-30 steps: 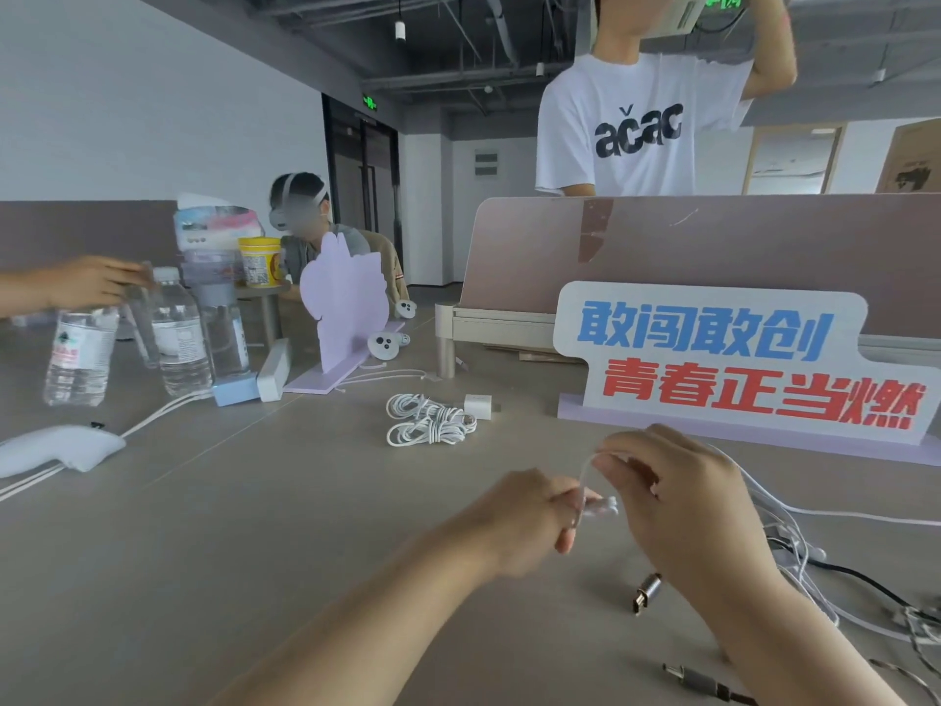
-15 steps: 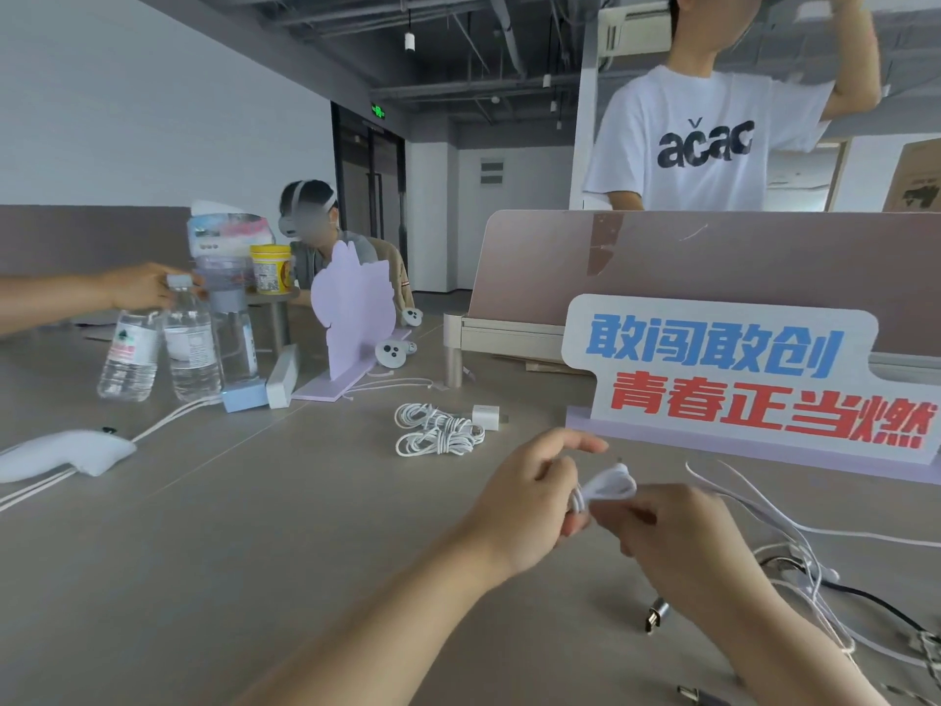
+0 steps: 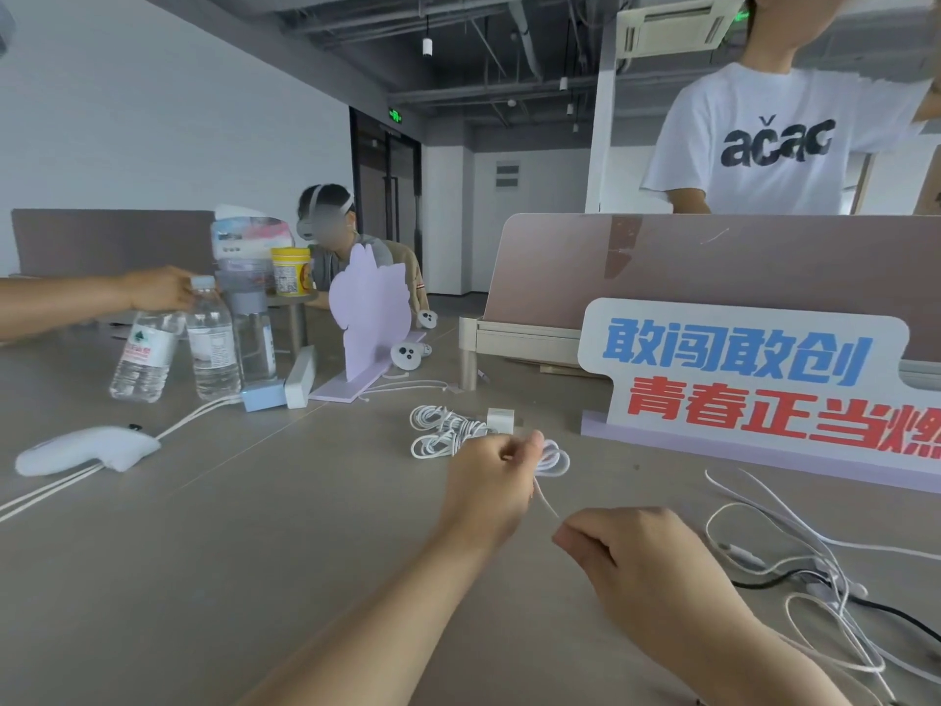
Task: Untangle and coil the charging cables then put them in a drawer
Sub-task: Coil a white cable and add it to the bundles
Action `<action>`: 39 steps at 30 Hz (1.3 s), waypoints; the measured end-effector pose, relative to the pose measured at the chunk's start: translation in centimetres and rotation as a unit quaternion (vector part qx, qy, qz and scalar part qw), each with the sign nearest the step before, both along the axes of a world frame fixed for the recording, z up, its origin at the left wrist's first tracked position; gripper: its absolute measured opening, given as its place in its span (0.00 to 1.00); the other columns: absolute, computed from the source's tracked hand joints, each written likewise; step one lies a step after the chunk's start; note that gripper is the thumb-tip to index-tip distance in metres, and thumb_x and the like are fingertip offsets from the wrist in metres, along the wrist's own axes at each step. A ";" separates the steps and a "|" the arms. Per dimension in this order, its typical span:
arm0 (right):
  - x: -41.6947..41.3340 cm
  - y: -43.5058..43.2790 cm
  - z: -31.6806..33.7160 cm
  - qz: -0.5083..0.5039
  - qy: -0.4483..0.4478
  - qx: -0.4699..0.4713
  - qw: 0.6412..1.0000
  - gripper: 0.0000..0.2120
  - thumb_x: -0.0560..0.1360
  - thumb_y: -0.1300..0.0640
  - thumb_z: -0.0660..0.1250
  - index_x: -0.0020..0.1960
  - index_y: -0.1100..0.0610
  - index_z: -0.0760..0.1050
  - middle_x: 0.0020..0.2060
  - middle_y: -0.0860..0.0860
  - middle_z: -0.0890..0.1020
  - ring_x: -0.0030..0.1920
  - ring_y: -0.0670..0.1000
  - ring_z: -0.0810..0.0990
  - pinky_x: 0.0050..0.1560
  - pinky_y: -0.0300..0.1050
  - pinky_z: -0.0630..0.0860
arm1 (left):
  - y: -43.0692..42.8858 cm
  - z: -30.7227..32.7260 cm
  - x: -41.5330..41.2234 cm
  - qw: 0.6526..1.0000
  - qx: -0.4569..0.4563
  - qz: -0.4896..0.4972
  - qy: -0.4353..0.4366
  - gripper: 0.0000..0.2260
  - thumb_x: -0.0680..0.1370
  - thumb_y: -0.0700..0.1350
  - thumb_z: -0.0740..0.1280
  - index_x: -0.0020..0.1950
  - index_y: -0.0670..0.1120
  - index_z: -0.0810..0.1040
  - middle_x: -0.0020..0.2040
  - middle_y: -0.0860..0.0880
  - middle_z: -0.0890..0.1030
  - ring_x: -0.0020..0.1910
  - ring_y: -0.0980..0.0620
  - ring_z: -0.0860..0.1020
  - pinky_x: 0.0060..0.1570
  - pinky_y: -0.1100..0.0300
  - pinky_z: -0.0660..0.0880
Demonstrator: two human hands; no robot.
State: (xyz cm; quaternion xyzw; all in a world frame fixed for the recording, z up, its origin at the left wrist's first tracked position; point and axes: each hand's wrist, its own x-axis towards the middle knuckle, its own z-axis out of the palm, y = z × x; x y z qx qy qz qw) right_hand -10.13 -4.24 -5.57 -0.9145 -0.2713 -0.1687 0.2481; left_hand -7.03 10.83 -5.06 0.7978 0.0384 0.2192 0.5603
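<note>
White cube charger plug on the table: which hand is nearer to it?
Left. The left hand is just in front of the white cube charger plug; the right hand is farther off, closer to the camera.

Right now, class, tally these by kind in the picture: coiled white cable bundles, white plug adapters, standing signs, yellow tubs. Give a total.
Coiled white cable bundles: 2
White plug adapter: 1
Standing signs: 2
Yellow tub: 1
Total: 6
</note>
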 end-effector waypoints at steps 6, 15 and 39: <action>0.9 -1.6 0.2 0.043 -0.049 -0.005 0.998 0.17 0.74 0.43 0.62 0.34 0.54 0.67 0.25 0.49 0.69 0.31 0.53 0.67 0.32 0.46 0.67 | -0.9 -0.1 -0.7 0.985 0.143 -0.090 0.042 0.22 0.80 0.49 0.61 0.26 0.48 0.70 0.20 0.55 0.71 0.22 0.59 0.65 0.25 0.67 0.60; 2.2 -3.6 0.8 -0.088 -0.155 0.141 0.974 0.08 0.60 0.53 0.79 0.32 0.53 0.81 0.32 0.44 0.80 0.37 0.49 0.76 0.35 0.41 0.73 | -1.7 0.0 -1.6 0.960 0.167 -0.219 0.039 0.18 0.81 0.45 0.57 0.31 0.51 0.71 0.28 0.53 0.76 0.22 0.61 0.68 0.30 0.61 0.65; -0.1 -0.6 0.7 -0.065 -0.088 0.223 0.969 0.06 0.68 0.53 0.74 0.34 0.46 0.80 0.20 0.43 0.74 0.29 0.41 0.74 0.32 0.29 0.67 | -1.8 -0.3 -0.6 0.988 -0.041 -0.129 0.068 0.15 0.77 0.53 0.64 0.33 0.47 0.76 0.24 0.52 0.69 0.23 0.53 0.64 0.31 0.61 0.63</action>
